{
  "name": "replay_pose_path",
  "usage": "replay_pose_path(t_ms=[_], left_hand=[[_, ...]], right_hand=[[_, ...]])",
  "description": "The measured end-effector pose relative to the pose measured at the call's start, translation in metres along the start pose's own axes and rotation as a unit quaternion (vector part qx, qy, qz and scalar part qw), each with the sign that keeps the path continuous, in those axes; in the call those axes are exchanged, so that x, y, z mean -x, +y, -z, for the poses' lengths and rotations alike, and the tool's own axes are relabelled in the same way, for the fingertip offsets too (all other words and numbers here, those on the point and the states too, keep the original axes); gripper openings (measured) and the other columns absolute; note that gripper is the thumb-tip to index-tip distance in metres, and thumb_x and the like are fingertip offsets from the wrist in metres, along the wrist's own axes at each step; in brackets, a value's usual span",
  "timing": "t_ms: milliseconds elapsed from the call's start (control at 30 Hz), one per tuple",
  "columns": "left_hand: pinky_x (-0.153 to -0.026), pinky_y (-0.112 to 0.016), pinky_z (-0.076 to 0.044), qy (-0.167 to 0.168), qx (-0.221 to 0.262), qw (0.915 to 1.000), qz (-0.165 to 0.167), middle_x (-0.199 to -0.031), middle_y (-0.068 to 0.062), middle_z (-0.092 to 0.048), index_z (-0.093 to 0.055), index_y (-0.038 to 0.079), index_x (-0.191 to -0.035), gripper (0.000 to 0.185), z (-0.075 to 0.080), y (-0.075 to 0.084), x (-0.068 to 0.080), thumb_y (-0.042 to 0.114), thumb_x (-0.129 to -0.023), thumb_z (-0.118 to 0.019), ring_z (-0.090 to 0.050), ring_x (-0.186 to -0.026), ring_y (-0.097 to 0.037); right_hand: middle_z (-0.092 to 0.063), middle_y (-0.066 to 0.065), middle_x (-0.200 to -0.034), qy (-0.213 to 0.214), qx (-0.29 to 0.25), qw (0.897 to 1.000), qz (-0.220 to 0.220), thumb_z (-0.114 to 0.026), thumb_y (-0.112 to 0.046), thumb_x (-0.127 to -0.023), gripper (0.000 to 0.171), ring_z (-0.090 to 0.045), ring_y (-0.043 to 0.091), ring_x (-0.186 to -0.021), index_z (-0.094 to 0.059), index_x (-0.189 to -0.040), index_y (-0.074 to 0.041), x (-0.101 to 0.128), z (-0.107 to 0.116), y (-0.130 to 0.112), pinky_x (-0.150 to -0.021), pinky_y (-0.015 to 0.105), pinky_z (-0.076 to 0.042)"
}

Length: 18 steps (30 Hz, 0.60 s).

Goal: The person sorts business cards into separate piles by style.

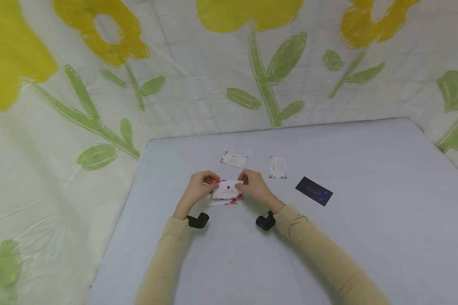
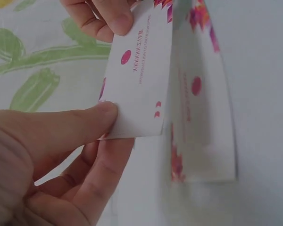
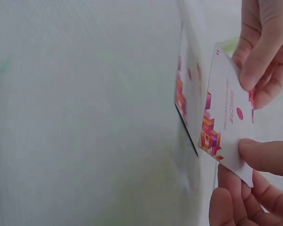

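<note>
A white card [image 1: 227, 189] with a red dot and red-orange corner patterns is held up between both hands. My left hand [image 1: 200, 186] pinches its left end, thumb on the printed face and fingers behind. At the opposite end my right hand [image 1: 256, 186] grips it the same way. Beneath lies a second card [image 2: 203, 108] of matching print, apart from the held one and partly hidden by it in the head view. In the right wrist view the held card [image 3: 228, 115] is tilted, with the lower card [image 3: 188, 84] behind it.
Two white cards with leafy corners, one card [image 1: 234, 159] tilted and another card [image 1: 277, 167] upright, lie beyond the hands. A dark blue card [image 1: 314, 191] rests to the right. The pale table [image 1: 229, 262] meets a flower-patterned curtain [image 1: 198, 101] at the back.
</note>
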State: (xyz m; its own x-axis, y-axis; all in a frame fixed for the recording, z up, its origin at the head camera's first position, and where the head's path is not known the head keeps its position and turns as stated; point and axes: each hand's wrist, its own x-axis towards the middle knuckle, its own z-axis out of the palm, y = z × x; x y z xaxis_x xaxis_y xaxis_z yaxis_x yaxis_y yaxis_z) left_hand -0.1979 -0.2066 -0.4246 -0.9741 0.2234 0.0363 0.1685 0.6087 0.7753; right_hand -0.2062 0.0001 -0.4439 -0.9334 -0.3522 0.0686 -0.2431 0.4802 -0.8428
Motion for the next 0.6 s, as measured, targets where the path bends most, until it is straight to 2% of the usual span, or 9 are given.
replay_pose_path(t_ms=[133,367,600], left_hand=[[-0.063,-0.025,-0.048,0.002,-0.004,0.9996,0.028,-0.089,-0.012,-0.065,-0.067,-0.002,-0.095,0.015,0.002,-0.006,0.006,0.000,-0.080,-0.068,-0.059,-0.079,-0.022],[-0.060,-0.025,-0.046,0.014,-0.021,0.9986,0.047,-0.083,-0.012,-0.065,-0.067,-0.004,-0.091,0.014,0.003,-0.016,0.012,-0.002,-0.077,-0.069,-0.058,-0.073,-0.020],[-0.059,-0.023,-0.044,0.028,-0.031,0.9980,0.048,-0.077,-0.011,-0.062,-0.066,-0.005,-0.088,0.013,-0.004,-0.022,0.014,-0.004,-0.075,-0.070,-0.055,-0.068,-0.018]], right_hand=[[-0.051,0.005,-0.073,-0.009,0.009,1.000,-0.010,-0.068,-0.007,-0.082,0.015,-0.044,0.016,-0.068,-0.058,-0.088,0.001,-0.003,-0.010,-0.002,-0.060,0.025,-0.036],[-0.048,0.004,-0.071,-0.033,0.049,0.998,-0.026,-0.067,-0.007,-0.083,0.012,-0.044,0.016,-0.069,-0.056,-0.086,-0.002,-0.007,-0.024,-0.007,-0.060,0.025,-0.035],[-0.048,0.004,-0.074,-0.042,0.141,0.989,-0.023,-0.064,-0.008,-0.084,0.009,-0.045,0.017,-0.071,-0.056,-0.087,-0.003,-0.007,-0.029,-0.011,-0.061,0.026,-0.037]])
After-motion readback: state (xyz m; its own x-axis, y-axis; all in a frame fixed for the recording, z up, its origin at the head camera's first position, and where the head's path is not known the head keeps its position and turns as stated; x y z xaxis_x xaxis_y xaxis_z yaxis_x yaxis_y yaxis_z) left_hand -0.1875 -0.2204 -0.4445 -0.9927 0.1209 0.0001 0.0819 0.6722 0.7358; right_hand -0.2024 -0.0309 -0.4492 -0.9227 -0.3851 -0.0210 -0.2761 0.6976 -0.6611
